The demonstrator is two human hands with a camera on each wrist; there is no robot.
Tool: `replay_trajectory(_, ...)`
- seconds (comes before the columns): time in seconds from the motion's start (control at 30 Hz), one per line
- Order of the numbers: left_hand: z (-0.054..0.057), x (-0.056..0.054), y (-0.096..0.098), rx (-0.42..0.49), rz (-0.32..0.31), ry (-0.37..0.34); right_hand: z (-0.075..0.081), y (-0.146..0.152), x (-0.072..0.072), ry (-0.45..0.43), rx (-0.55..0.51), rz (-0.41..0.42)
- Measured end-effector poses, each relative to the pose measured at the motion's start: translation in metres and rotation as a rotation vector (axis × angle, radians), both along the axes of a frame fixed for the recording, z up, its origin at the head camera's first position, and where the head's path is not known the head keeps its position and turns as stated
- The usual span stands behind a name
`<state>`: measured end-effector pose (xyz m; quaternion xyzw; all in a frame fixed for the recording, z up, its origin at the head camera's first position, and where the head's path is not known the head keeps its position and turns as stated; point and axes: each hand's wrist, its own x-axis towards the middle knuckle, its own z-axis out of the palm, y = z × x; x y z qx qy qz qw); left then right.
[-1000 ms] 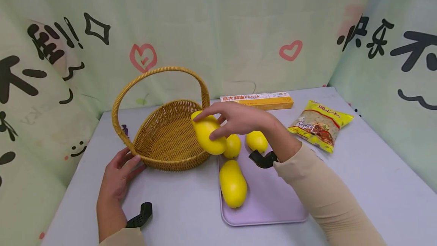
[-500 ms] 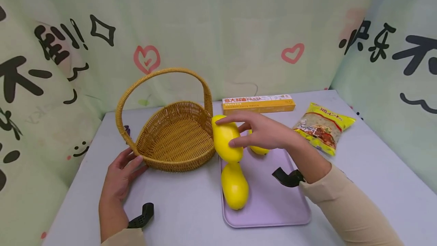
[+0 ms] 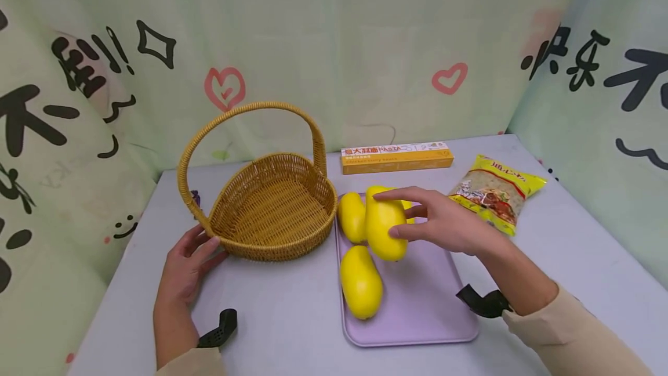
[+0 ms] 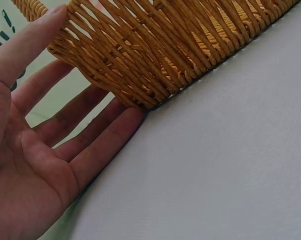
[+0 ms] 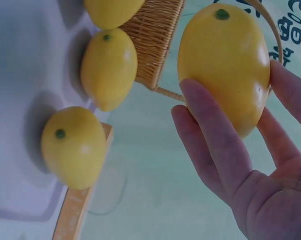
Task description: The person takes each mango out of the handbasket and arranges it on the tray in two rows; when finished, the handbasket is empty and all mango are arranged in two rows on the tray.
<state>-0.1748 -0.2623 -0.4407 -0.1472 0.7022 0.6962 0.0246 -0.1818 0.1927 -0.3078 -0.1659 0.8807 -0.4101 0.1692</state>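
My right hand point(image 3: 443, 219) pinches a yellow mango point(image 3: 385, 228) between thumb and fingers, above the purple tray point(image 3: 417, 318). In the right wrist view, the held mango point(image 5: 223, 65) shows a green stem spot. Two mangoes lie on the tray's left side, one mango point(image 3: 352, 218) behind the other mango point(image 3: 361, 283). Another mango point(image 3: 410, 204) is mostly hidden behind the held one. Beside the tray stands a wicker basket point(image 3: 271, 213) with nothing inside. My left hand point(image 3: 180, 271) touches its left side; in the left wrist view the thumb rests at the rim, fingers extended against the wicker point(image 4: 155, 55).
An orange pasta box point(image 3: 396, 159) lies at the back of the white table point(image 3: 282, 318). A yellow food packet point(image 3: 497, 193) is right of the tray. Behind the basket's left side sits a small purple thing point(image 3: 195, 196). Printed curtains point(image 3: 386, 45) surround the table.
My right hand has carried the mango rightward, from the basket's right edge to over the tray. The left hand stays at the basket.
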Motion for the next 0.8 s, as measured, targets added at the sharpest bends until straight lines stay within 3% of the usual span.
replay_trajectory(0.17,0.001,0.000,0.001,0.003,0.002,0.004,-0.008,0.013,0.010,-0.013,0.013,-0.037)
replay_trajectory(0.33,0.001,-0.002,0.003,0.006,-0.004,0.011,-0.020,0.025,0.023,-0.026,-0.026,-0.015)
replay_trajectory(0.63,0.001,0.000,0.002,-0.004,0.003,0.010,-0.041,0.035,0.037,-0.202,-0.067,0.008)
replay_trajectory(0.8,0.001,0.001,0.002,0.004,0.007,0.017,-0.050,0.036,0.038,-0.242,-0.100,0.037)
